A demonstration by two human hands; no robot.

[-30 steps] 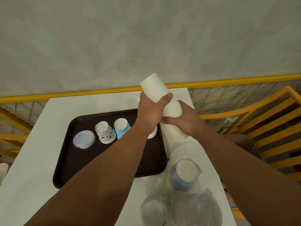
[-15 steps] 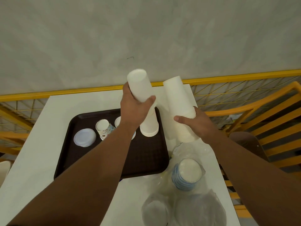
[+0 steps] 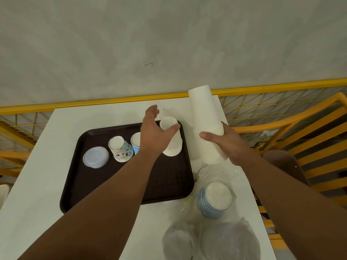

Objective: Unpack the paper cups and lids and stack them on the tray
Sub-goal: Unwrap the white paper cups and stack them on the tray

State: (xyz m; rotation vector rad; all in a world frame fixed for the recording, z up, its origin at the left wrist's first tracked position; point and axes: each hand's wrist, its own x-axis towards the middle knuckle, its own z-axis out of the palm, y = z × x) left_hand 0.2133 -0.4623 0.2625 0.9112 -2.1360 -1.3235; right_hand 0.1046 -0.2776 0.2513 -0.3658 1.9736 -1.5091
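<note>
L hand [image 3: 156,131] loosely cupped round the short white stack [image 3: 171,140] on the tray [image 3: 105,182] — a careless withdrawal could tip it. R hand [image 3: 228,145] grips the tall stack [image 3: 205,124] (off-tray, leaning) — cups may slide apart.

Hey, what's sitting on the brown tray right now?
On the tray: a lid, a patterned cup, a blue striped cup partly hidden by the left hand, and a short stack of white cups. All cups are upside down.
</note>
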